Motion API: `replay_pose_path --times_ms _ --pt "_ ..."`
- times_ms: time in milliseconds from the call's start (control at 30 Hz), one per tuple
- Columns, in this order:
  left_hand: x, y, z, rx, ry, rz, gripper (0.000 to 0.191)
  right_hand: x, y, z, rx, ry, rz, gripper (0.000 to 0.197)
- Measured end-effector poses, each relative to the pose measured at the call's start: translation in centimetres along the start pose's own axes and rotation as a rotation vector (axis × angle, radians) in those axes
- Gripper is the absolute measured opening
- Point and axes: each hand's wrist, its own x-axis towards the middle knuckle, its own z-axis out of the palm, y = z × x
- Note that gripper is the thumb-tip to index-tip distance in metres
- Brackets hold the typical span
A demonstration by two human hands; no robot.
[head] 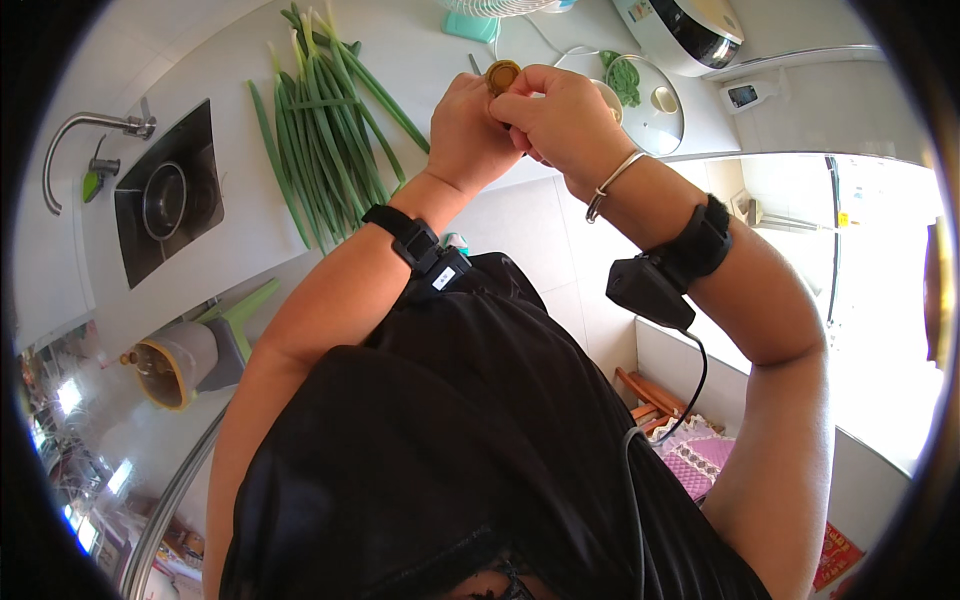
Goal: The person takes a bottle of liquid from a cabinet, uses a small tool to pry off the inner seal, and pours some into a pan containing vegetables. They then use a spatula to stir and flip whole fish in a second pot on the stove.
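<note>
Over the counter's front edge, my two hands meet around a small amber-brown object with a round, ringed end (503,76); my fingers hide the rest of it. My left hand (471,133) is wrapped about it from the left. From the right, the thumb and bent fingers of my right hand (564,118) pinch at its side. A bunch of scallions (322,139) lies on the counter left of my left hand. Just beyond the hands, the tip of a grey utensil (474,64) shows. Partly behind my right hand is a pale bowl (609,103).
A clear glass lid (661,135) and a green leafy bundle (621,79) lie to the right, near a rice cooker (686,34). A fan (471,26) stands at the back. On the left are a sink (133,259), a faucet (94,118) and a lower bin (196,352).
</note>
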Motion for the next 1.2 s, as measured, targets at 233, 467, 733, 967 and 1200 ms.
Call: replay_pose_path --times_ms 233,467,733,967,1200 --pt "0.3 0.2 -0.9 -0.027 -0.016 -0.029 0.012 -0.8 2.2 2.1 0.255 0.148 -0.118 0.022" --pt "0.4 -0.1 -1.0 -0.115 -0.060 -0.117 0.016 -1.6 3.5 2.1 0.772 0.084 -0.179 0.017" --pt "0.0 1.2 -0.9 -0.237 -0.057 -0.252 0.011 2.4 9.1 -0.6 1.333 0.158 -0.138 0.020" --pt "0.0 1.5 -1.4 -0.369 -0.146 -0.260 0.007 10.6 21.6 1.5 0.010 0.399 -0.090 0.027" --pt "0.1 2.1 -2.3 -0.366 -0.182 -0.322 0.014 13.5 23.9 3.6 0.132 0.342 -0.117 0.028"
